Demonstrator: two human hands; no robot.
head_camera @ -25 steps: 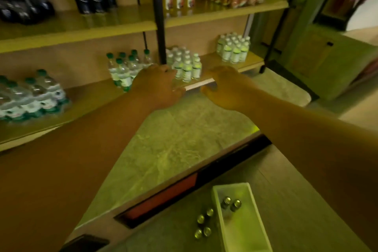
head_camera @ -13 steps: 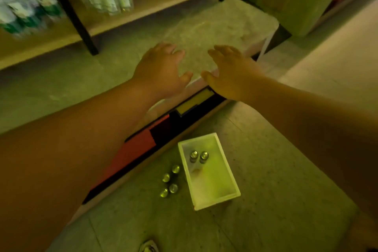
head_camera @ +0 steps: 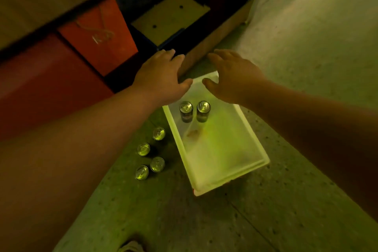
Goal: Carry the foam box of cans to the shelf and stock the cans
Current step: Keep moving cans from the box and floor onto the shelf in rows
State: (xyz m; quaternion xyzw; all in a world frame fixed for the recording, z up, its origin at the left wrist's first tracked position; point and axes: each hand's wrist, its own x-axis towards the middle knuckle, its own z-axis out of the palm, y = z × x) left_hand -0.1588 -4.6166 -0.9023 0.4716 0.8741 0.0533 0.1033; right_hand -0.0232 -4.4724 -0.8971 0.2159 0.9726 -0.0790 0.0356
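A white foam box (head_camera: 229,161) lies open on the floor. Two dark cans (head_camera: 186,111) (head_camera: 203,110) stand upright side by side at its far end. Several more cans (head_camera: 150,153) stand on the floor just left of the box. My left hand (head_camera: 161,75) hovers palm down over the box's far left corner, fingers apart, holding nothing. My right hand (head_camera: 231,75) hovers over the far right end of the box, also open and empty. Both hands are above the two cans without touching them.
The dark base of the shelf unit (head_camera: 126,80) runs along the floor beyond the box, with red boxes (head_camera: 98,35) and a tan cardboard panel (head_camera: 169,16) underneath. A shoe tip (head_camera: 131,246) shows at the bottom edge. Speckled floor (head_camera: 286,200) spreads to the right.
My view has tilted down from the shelves to the floor. Both hands have dropped from the shelf's low ledge to just above the far end of the foam box.
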